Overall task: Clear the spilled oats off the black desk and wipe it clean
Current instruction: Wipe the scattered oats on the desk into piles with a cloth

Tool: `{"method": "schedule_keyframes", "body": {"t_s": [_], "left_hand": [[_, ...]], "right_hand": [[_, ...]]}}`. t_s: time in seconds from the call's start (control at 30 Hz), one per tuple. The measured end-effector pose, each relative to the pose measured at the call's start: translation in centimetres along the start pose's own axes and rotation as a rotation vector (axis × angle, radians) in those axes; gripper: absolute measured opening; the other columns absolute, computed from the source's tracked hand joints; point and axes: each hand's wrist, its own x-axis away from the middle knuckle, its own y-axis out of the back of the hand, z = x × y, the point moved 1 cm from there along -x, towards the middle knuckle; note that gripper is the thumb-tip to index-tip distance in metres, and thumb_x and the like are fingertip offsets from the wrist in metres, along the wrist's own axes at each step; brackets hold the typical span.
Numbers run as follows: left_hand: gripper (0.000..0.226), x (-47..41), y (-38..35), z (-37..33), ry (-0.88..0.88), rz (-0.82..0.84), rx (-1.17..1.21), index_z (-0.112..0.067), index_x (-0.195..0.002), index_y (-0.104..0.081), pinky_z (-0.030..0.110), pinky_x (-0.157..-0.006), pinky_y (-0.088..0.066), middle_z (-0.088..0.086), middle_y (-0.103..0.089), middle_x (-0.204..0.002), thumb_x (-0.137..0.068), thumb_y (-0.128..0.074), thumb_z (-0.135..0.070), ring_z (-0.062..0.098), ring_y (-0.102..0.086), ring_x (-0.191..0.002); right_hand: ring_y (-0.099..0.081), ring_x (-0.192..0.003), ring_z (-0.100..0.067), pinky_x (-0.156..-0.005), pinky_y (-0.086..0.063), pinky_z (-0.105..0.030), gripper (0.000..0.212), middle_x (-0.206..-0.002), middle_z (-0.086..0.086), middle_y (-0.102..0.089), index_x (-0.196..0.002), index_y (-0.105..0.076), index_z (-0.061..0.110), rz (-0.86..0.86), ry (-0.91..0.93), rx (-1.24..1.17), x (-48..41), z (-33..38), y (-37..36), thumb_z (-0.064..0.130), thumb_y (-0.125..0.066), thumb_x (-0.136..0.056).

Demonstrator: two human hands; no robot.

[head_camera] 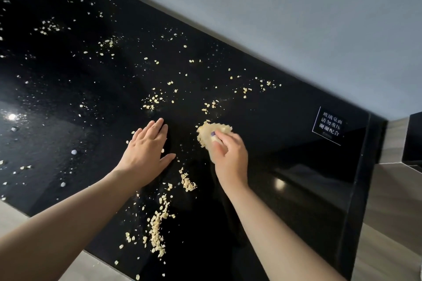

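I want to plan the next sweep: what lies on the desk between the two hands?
In the head view, mostly bare black desk lies between the left hand and the right hand, with only a few small oat crumbs.

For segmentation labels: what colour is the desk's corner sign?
The sign is black with white lettering; clearest in head view.
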Motion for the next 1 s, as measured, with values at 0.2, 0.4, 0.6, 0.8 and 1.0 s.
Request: {"method": "schedule_keyframes", "body": {"t_s": [0.2,0.4,0.6,0.8,1.0], "left_hand": [[0.085,0.1,-1.0,0.2,0.000,-0.006,-0.007,-0.017,-0.153,-0.010,0.037,-0.119,0.003,-0.001,0.005,-0.161,-0.089,-0.051,-0.055,0.017,0.009,-0.147],[0.097,-0.7,0.0,-0.6,0.041,0.020,-0.040,-0.020,-0.153,-0.009,0.039,-0.117,-0.012,0.000,-0.004,-0.159,-0.081,-0.058,-0.062,0.021,-0.004,-0.145],[0.105,-1.2,0.2,-0.5,0.067,0.001,0.021,-0.021,-0.152,-0.020,0.045,-0.113,-0.023,0.000,-0.019,-0.152,-0.069,-0.070,-0.063,0.022,-0.014,-0.139],[0.105,-1.3,-0.2,-0.3,0.063,-0.016,0.032,-0.023,-0.151,-0.021,0.046,-0.111,-0.025,-0.002,-0.020,-0.151,-0.068,-0.071,-0.063,0.021,-0.014,-0.138],[0.104,-1.1,-0.6,0.0,0.050,-0.026,0.048,-0.022,-0.151,-0.022,0.049,-0.110,-0.027,-0.001,-0.020,-0.152,-0.068,-0.071,-0.063,0.023,-0.014,-0.139]], "right_hand": [[-0.056,-0.089,-0.009,-0.076,-0.035,0.000,0.025,-0.099,0.004,-0.058,-0.108,-0.073,0.013,-0.227,-0.007,-0.122,-3.6,0.7,4.6,0.007,-0.058,-0.090],[-0.057,-0.100,-0.020,-0.073,-0.029,0.001,0.028,-0.109,-0.008,-0.057,-0.112,-0.070,0.011,-0.438,-0.120,0.007,-10.8,-2.2,8.6,0.007,-0.052,-0.092],[-0.057,-0.102,-0.028,-0.082,-0.031,-0.012,0.026,-0.110,-0.010,-0.061,-0.110,-0.070,0.009,-0.218,0.052,0.113,-7.8,-1.5,2.6,0.003,-0.061,-0.086],[-0.054,-0.100,-0.011,-0.084,-0.032,0.000,0.027,-0.104,0.009,-0.056,-0.112,-0.071,0.011,-0.082,0.164,-0.025,-5.2,0.8,1.3,0.003,-0.058,-0.089],[-0.052,-0.089,-0.014,-0.081,-0.030,-0.001,0.032,-0.098,-0.007,-0.057,-0.110,-0.071,0.010,-0.517,0.066,0.011,-13.6,-1.1,8.7,0.005,-0.052,-0.085]]}}
